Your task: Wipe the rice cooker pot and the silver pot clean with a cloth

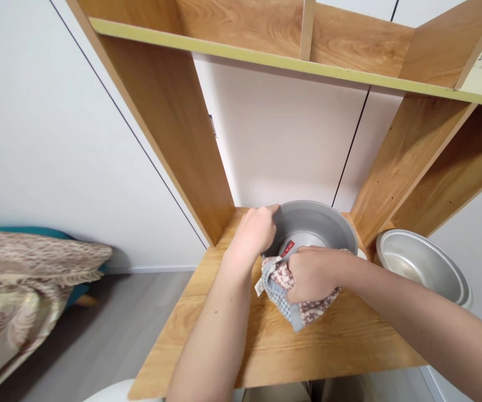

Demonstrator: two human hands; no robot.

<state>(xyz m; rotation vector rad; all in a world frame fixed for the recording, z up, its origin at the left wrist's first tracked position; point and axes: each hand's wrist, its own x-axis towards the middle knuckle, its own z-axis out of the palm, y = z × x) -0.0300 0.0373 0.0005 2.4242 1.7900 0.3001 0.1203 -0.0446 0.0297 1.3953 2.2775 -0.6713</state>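
Observation:
A round grey metal pot (316, 215) stands on the wooden desk (328, 346). My left hand (258, 229) grips its left rim, fingers closed around the edge. Bunched in my right hand (314, 273) is a patterned cloth (280, 301) in brown, white and blue-grey, with a small white tag at its left. The cloth drapes over the pot's near rim and hangs down its front. A red label (287, 248) shows inside the pot. My right fingertips are hidden in the folds.
An oval silver metal basin (423, 268) sits right of the pot. Wooden shelf uprights (174, 134) flank the desk, with a shelf edge (245, 50) above. At the left, a patterned throw (27, 301) covers a teal seat over the grey floor (140, 312).

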